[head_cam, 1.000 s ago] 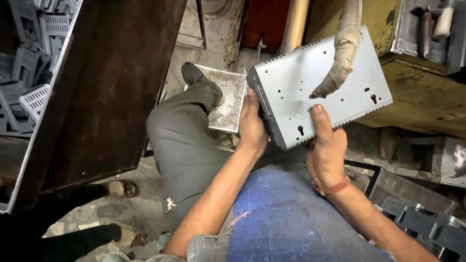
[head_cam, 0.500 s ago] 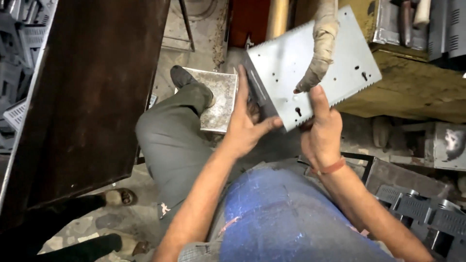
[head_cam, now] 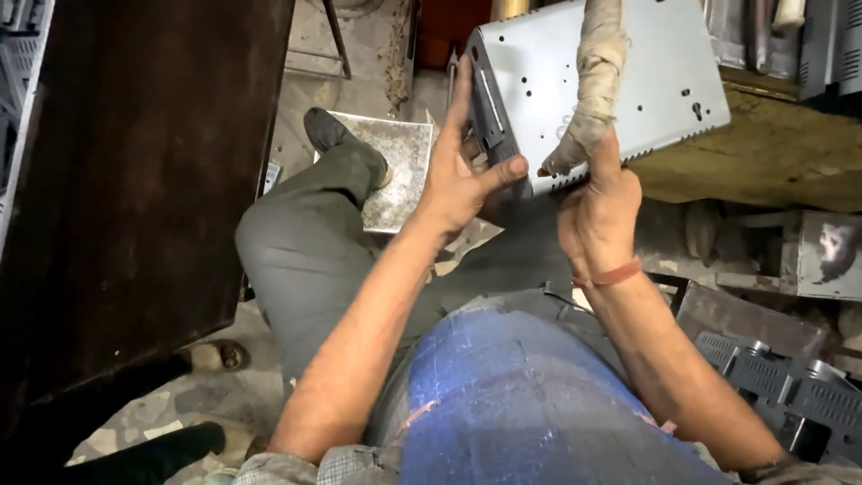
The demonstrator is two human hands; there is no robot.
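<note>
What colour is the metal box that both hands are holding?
The metal box is plain light grey with small punched holes; the head view shows it best.

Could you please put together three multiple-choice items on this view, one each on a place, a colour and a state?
1. Where does the person's left hand sit on the grey metal box?
A. at its left end panel
B. flat on its top right corner
C. under the workbench

2. What colour is the band on the right wrist?
A. green
B. reddish
C. white

3. How is the box supported?
A. lying on the floor tile
B. hanging from a hook
C. held up in both hands

Answers:
1. A, the palm and fingers lie along the end panel, thumb at the lower corner.
2. B, a reddish band circles the wrist below the right hand.
3. C, both hands grip its lower edge, clear of the square tile by the foot.
</note>
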